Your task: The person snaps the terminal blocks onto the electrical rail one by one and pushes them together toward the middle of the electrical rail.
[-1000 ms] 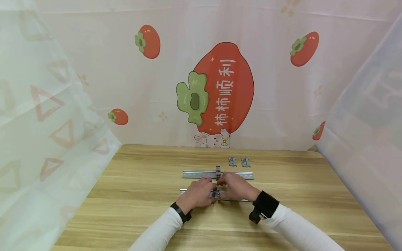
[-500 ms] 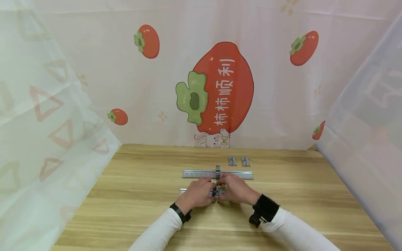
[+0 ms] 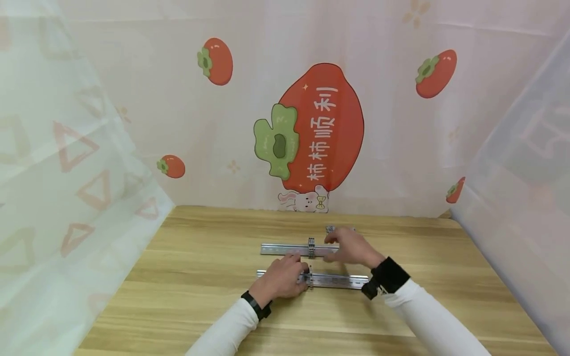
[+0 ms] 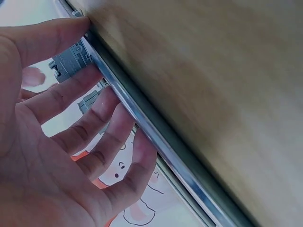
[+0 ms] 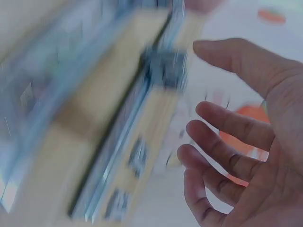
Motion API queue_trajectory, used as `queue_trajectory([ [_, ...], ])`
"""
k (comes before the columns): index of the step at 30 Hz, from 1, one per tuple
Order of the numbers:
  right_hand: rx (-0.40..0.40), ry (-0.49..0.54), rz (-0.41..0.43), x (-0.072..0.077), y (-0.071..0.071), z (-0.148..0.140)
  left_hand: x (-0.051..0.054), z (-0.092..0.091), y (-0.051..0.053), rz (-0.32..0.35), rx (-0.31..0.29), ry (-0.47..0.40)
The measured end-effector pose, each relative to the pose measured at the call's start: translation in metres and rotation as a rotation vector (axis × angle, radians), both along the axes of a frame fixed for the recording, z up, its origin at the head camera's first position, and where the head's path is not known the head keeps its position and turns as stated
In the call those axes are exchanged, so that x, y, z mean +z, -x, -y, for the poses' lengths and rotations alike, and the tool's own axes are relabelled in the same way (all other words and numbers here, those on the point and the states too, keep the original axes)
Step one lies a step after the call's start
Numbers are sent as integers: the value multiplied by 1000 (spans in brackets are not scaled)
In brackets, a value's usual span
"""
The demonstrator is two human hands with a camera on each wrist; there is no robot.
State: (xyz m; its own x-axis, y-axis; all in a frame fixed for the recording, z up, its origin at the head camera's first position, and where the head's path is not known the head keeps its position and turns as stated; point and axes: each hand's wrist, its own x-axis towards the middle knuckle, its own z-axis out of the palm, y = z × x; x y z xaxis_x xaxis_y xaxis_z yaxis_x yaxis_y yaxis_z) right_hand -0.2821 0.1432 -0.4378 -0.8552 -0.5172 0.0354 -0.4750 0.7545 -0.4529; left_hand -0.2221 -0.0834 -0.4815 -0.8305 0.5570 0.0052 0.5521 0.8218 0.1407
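Observation:
My left hand (image 3: 282, 279) holds the near DIN rail (image 3: 340, 282), a slotted metal strip, with thumb and fingers on opposite edges. Beside its fingertips a thin grey terminal block (image 3: 311, 280) sits on that rail; the left wrist view shows a grey block (image 4: 71, 61) between thumb and index finger. My right hand (image 3: 352, 247) is over the right part of the far DIN rail (image 3: 282, 249), fingers spread and holding nothing. Several grey terminal blocks (image 3: 311, 247) stand clustered on the far rail, left of that hand; the right wrist view blurs this cluster (image 5: 165, 68).
Behind the far rail lie two loose terminal blocks, one (image 3: 330, 229) partly visible past my right hand, both seen in the right wrist view, the nearer block (image 5: 117, 204) blurred. A wooden table (image 3: 200, 247) bears everything. A printed curtain (image 3: 383, 148) hangs behind.
My right hand has let go at the near rail and moved back and right, over the far rail. The left hand stays at the near rail. The head view has shifted slightly.

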Motion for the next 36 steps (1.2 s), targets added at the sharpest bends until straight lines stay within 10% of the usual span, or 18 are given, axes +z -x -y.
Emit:
queue_trajectory([
  [12,-58,-224,-93,-13,58,-5,-4,4,-2,16,12,-24],
  [36,-72,-505,-44,-16,85,17,-4,5,1,6,30,-8],
])
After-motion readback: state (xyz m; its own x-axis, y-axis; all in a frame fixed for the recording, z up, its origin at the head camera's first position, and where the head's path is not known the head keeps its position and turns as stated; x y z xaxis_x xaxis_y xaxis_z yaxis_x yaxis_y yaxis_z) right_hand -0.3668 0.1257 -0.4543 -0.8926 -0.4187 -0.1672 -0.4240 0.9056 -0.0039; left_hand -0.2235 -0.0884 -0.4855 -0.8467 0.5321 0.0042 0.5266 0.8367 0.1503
